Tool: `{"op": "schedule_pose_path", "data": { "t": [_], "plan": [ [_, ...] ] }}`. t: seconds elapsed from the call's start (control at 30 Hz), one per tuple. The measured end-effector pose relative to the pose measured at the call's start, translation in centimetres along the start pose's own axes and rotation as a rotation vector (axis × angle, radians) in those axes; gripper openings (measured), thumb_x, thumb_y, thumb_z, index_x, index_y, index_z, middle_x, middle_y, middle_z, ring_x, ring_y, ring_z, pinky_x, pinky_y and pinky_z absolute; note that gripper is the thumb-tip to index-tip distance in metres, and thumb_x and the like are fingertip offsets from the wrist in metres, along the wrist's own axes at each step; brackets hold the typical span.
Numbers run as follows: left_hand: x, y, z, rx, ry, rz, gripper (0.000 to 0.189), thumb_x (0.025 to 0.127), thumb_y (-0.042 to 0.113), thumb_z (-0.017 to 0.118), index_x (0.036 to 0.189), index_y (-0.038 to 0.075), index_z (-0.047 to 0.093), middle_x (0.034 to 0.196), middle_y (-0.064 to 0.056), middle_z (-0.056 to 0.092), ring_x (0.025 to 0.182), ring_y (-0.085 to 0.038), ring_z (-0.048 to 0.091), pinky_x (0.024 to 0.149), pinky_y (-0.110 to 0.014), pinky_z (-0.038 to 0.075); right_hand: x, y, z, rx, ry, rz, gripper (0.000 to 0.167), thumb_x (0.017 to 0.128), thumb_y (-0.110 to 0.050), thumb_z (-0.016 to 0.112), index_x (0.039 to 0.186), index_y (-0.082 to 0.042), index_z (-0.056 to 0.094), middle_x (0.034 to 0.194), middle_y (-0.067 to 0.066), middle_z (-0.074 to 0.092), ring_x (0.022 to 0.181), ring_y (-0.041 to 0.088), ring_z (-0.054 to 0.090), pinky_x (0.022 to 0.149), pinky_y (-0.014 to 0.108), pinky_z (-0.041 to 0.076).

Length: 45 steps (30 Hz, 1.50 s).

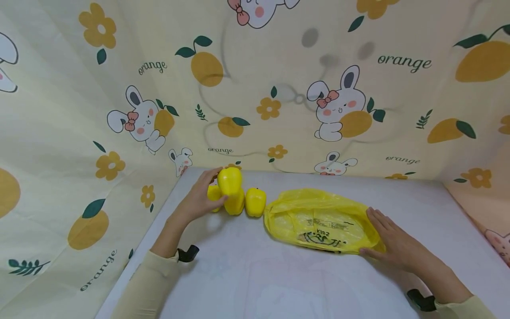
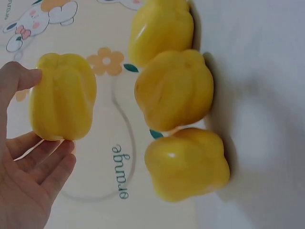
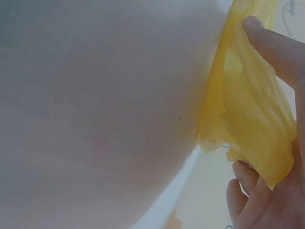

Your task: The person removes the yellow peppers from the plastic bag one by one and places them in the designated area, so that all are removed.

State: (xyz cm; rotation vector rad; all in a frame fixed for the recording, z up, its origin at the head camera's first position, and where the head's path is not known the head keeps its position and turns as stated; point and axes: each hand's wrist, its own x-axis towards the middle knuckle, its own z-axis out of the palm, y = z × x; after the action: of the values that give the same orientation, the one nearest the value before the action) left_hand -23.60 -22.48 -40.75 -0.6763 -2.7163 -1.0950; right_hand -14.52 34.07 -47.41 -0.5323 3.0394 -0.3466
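Note:
In the head view my left hand [image 1: 201,197] holds a glossy yellow bell pepper [image 1: 229,179] raised above the table, thumb on one side and fingers on the other. The left wrist view shows that held bell pepper [image 2: 63,98] apart from three more: an upper one [image 2: 162,31], a middle one [image 2: 175,90] and a lower one [image 2: 187,164], standing in a row on the table. A crumpled yellow plastic bag [image 1: 318,221] with dark print lies to their right. My right hand [image 1: 400,241] holds the bag's right end between thumb and fingers; the right wrist view shows the bag's film [image 3: 252,105] there.
The white tabletop [image 1: 255,283] carries the peppers and the bag. Behind it and at both sides hangs a cream cloth [image 1: 247,97] printed with rabbits, oranges and flowers. Dark camera mounts sit on the left wrist [image 1: 188,254] and right wrist [image 1: 421,300].

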Motion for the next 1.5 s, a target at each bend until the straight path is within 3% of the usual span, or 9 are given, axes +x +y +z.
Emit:
{"op": "schedule_pose_path", "data": {
  "t": [0.33, 0.77, 1.07, 1.3, 1.5],
  "plan": [
    [-0.5, -1.6, -1.4, 0.036, 0.021, -0.026, 0.091, 0.093, 0.02, 0.084, 0.167, 0.01, 0.033, 0.164, -0.014, 0.041, 0.145, -0.034, 0.047, 0.122, -0.055, 0.042, -0.1, 0.2, 0.1, 0.001, 0.001, -0.006, 0.128, 0.087, -0.071, 0.076, 0.171, -0.001, 0.009, 0.173, 0.03, 0.018, 0.154, 0.056, 0.027, 0.117, 0.077, 0.031],
    [-1.4, -3.5, -3.0, 0.043, 0.019, -0.005, 0.089, 0.094, 0.012, 0.083, 0.166, 0.005, 0.032, 0.163, -0.017, 0.039, 0.146, -0.035, 0.045, 0.124, -0.053, 0.04, -0.1, 0.2, 0.1, -0.002, -0.005, 0.009, 0.13, 0.085, -0.075, 0.075, 0.171, -0.002, 0.009, 0.174, 0.03, 0.018, 0.154, 0.056, 0.026, 0.117, 0.077, 0.031],
    [-1.9, -4.6, -3.9, 0.01, 0.007, -0.047, 0.088, 0.094, 0.01, 0.082, 0.166, 0.008, 0.031, 0.17, -0.013, 0.033, 0.151, -0.037, 0.042, 0.126, -0.054, 0.037, -0.2, 0.0, 0.0, 0.011, -0.002, 0.015, 0.129, 0.086, -0.075, 0.074, 0.172, -0.003, 0.009, 0.174, 0.029, 0.017, 0.154, 0.056, 0.026, 0.116, 0.078, 0.031],
    [-2.4, -5.4, -4.5, -0.001, -0.008, -0.076, 0.088, 0.095, 0.007, 0.08, 0.167, 0.004, 0.029, 0.171, -0.02, 0.029, 0.152, -0.041, 0.041, 0.126, -0.055, 0.036, -0.2, 0.1, 0.0, 0.002, -0.001, 0.012, 0.129, 0.086, -0.074, 0.075, 0.172, -0.003, 0.01, 0.174, 0.029, 0.017, 0.153, 0.057, 0.027, 0.116, 0.078, 0.031],
    [-2.8, -6.3, -5.1, 0.006, -0.001, -0.082, 0.091, 0.095, 0.004, 0.079, 0.169, 0.007, 0.026, 0.168, -0.022, 0.032, 0.151, -0.042, 0.041, 0.126, -0.056, 0.034, -0.3, 0.2, 0.1, 0.001, 0.004, 0.003, 0.127, 0.088, -0.071, 0.075, 0.172, -0.003, 0.01, 0.174, 0.028, 0.018, 0.154, 0.055, 0.026, 0.117, 0.077, 0.031]
  ]
}}
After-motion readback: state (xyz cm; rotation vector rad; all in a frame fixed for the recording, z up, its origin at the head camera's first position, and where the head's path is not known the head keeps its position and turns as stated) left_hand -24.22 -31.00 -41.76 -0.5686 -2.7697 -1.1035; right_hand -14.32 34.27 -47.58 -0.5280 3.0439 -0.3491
